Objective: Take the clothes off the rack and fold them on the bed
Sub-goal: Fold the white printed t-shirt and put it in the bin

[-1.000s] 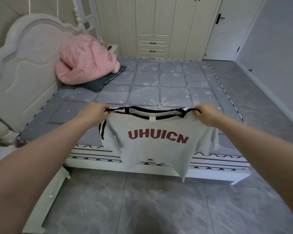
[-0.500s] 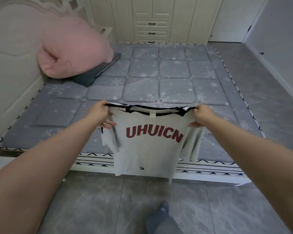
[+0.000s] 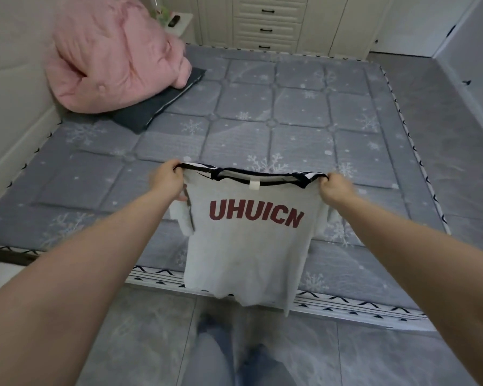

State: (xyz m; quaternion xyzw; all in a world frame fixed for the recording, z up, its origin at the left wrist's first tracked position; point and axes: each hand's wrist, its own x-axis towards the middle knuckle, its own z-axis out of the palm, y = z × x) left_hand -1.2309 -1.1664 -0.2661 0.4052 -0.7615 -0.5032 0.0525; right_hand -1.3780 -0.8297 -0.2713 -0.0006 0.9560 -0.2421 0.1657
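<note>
Presently a light grey short-sleeved cotton T-shirt with dark neck trim (image 3: 246, 246) is held up by its shoulders over the near edge of the bed with the grey quilted snowflake-patterned mattress cover (image 3: 262, 112). The left shoulder seam is pinched by the curled fingers of the left hand (image 3: 166, 178), and the right shoulder seam is gripped in the same way by the right hand (image 3: 336, 190); neither hand is spread. The shirt hangs free in the air with its hem below the level of the mattress edge and above the grey tiled floor (image 3: 140, 330), so it is not yet laid down.

The step in hand is judged to be the carrying of the garment to the bed, before any fold is made. The next move would call for the shirt to be lowered flat onto the bare part of the mattress, spread smooth, and kept well apart from the crumpled pink padded quilt (image 3: 112, 57) and the dark grey pillow (image 3: 151, 110) at the headboard end.

One word is printed in dark red capitals across the fabric: "UHUICN". A small white tag (image 3: 253, 185) is sewn at the collar; whether it bears writing cannot be told. No rack is shown.
</note>
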